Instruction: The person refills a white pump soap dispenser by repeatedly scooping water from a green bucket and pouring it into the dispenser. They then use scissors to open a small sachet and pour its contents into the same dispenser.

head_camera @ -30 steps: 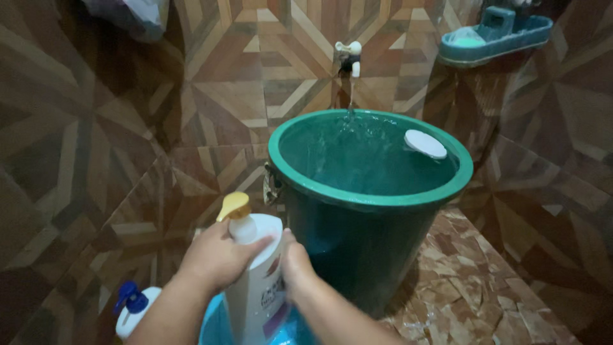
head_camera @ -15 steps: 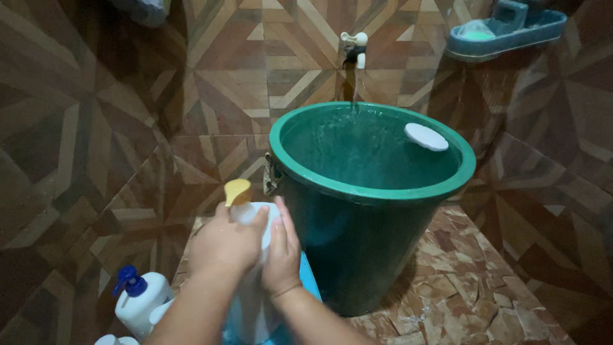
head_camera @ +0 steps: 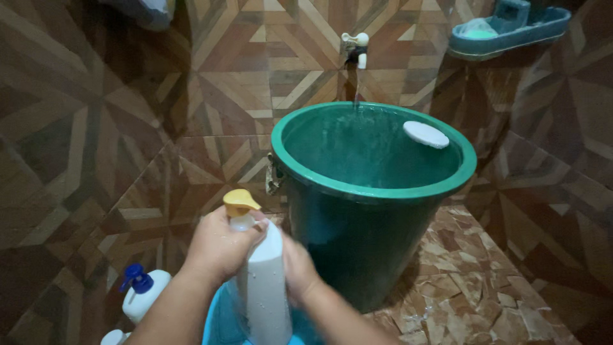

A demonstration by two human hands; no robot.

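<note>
Bottle work is what I see under way beside the big green bucket (head_camera: pixel 373 211), which stands on the cracked stone floor (head_camera: pixel 485 287) in a tiled corner and holds water. A thin stream drops into it from the white tap (head_camera: pixel 355 48) on the wall above, and a flat white disc (head_camera: pixel 426 135) floats near the far right of the rim. High on the right wall sits a blue-green soap shelf (head_camera: pixel 511 29).

Next in size, low in my view, a light blue basin (head_camera: pixel 220 319) shows only as an edge beneath the arms.

The white bottle (head_camera: pixel 267 281) stands upright over that basin, just left of the bucket, with its yellow pump top (head_camera: pixel 239 203) pointing up. My left hand (head_camera: pixel 220 246) is wrapped around the neck and shoulder, its fingers closed on the bottle right below the pump. My right hand (head_camera: pixel 299 268) is cupped against the bottle's right side, partly hidden behind it, so I cannot tell how tightly it grips. I judge this to be a rubbing or wiping step with both hands on the wet bottle; the next move calls for a firm hold, since the surface looks slippery.

Smallest, at the lower left, 1 white spray bottle with a blue trigger (head_camera: pixel 143 291) stands well apart from both hands.
</note>
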